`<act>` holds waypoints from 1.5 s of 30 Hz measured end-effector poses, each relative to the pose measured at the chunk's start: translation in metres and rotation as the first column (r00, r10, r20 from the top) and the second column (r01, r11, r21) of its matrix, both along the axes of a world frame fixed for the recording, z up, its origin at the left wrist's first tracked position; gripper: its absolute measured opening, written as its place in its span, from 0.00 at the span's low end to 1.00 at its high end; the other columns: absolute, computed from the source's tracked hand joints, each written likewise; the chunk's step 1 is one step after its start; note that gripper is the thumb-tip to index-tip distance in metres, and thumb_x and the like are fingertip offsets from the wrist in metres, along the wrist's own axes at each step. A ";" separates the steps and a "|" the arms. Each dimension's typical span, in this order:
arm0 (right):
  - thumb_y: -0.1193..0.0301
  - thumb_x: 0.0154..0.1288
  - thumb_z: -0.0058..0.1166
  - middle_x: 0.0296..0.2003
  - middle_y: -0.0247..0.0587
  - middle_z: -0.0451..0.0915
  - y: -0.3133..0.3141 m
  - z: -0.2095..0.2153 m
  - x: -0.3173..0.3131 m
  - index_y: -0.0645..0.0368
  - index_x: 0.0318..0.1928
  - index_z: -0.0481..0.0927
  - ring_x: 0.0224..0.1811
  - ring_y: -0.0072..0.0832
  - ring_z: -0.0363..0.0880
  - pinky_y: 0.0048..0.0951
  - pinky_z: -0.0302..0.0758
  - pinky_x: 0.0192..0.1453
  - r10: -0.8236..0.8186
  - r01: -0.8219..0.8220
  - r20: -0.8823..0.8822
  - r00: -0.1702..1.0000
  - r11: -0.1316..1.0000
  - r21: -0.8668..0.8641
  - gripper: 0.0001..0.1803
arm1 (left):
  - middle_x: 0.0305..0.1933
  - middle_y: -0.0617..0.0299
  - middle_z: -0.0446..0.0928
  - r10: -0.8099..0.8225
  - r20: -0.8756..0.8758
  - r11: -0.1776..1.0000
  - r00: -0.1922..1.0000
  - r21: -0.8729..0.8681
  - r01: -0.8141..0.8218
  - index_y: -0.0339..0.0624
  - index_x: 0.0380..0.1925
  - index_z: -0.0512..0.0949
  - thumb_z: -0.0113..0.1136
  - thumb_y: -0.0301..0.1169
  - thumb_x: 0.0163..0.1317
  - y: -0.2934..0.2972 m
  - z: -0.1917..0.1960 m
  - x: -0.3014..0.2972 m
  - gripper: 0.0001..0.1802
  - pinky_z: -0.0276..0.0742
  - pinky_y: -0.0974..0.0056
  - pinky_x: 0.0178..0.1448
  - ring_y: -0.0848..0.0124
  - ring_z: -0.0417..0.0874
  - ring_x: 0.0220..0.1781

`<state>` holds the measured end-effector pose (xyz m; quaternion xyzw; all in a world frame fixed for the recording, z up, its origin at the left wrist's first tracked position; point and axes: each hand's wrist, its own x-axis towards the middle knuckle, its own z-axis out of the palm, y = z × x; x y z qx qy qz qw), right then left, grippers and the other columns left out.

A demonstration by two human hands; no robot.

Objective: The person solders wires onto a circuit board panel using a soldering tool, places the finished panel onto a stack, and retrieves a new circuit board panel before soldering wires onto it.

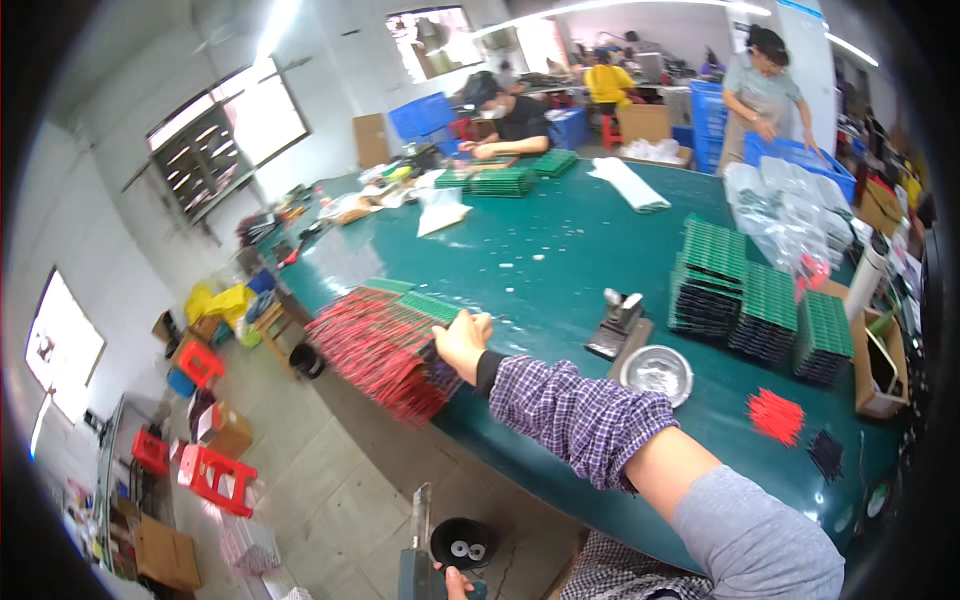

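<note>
My right hand (465, 345) reaches across the near edge of the table, fingers closed at the end of a green circuit board (428, 306). That board lies on a pile of boards with many thin red wires (370, 345), which hang over the table edge. My fingertips are partly hidden and a little blurred. Low in the view, my left hand (456, 584) is closed round a teal-handled tool (412, 570) with a long metal tip; its exact kind is unclear.
Stacks of green boards (712, 275) stand at the right of the green table (560, 270). Nearer are a round metal dish (657, 374), a small black device (617, 325), red wires (775, 416) and black wires (826, 455). Co-workers are at the far side. A black bin (455, 540) stands below.
</note>
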<state>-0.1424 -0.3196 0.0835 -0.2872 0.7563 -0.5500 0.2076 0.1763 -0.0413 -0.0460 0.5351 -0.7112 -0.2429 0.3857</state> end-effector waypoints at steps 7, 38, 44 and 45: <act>0.72 0.62 0.62 0.53 0.56 0.78 0.099 -0.029 -0.063 0.59 0.49 0.85 0.61 0.50 0.73 0.46 0.70 0.68 0.179 -0.251 -0.222 0.959 0.900 -0.358 0.15 | 0.40 0.55 0.83 -0.242 -0.412 0.948 0.879 0.093 0.304 0.38 0.54 0.79 0.59 0.22 0.70 -0.025 0.006 -0.072 0.14 0.76 0.62 0.36 0.69 0.79 0.29; 0.44 0.71 0.54 0.77 0.70 0.50 0.551 -0.042 -0.330 0.55 0.76 0.62 0.82 0.61 0.42 0.54 0.41 0.83 0.033 0.357 -0.628 0.778 0.799 0.484 0.43 | 0.29 0.60 0.76 -0.011 -0.748 0.831 0.664 0.362 0.422 0.33 0.40 0.79 0.64 0.14 0.58 0.038 0.078 -0.213 0.10 0.69 0.69 0.31 0.72 0.73 0.26; 0.41 0.68 0.56 0.78 0.68 0.50 0.570 -0.031 -0.331 0.50 0.76 0.64 0.83 0.61 0.40 0.64 0.40 0.81 -0.046 0.491 -0.716 0.696 0.759 0.428 0.44 | 0.30 0.59 0.77 0.029 -0.780 0.781 0.625 0.408 0.472 0.32 0.42 0.79 0.64 0.14 0.57 0.019 0.076 -0.222 0.12 0.69 0.69 0.30 0.72 0.74 0.26; 0.41 0.68 0.56 0.78 0.68 0.50 0.570 -0.031 -0.329 0.50 0.76 0.64 0.83 0.61 0.40 0.64 0.40 0.81 -0.043 0.488 -0.714 0.699 0.758 0.433 0.44 | 0.30 0.59 0.77 0.033 -0.777 0.780 0.628 0.413 0.470 0.32 0.42 0.79 0.64 0.14 0.57 0.014 0.074 -0.225 0.12 0.69 0.69 0.30 0.72 0.74 0.26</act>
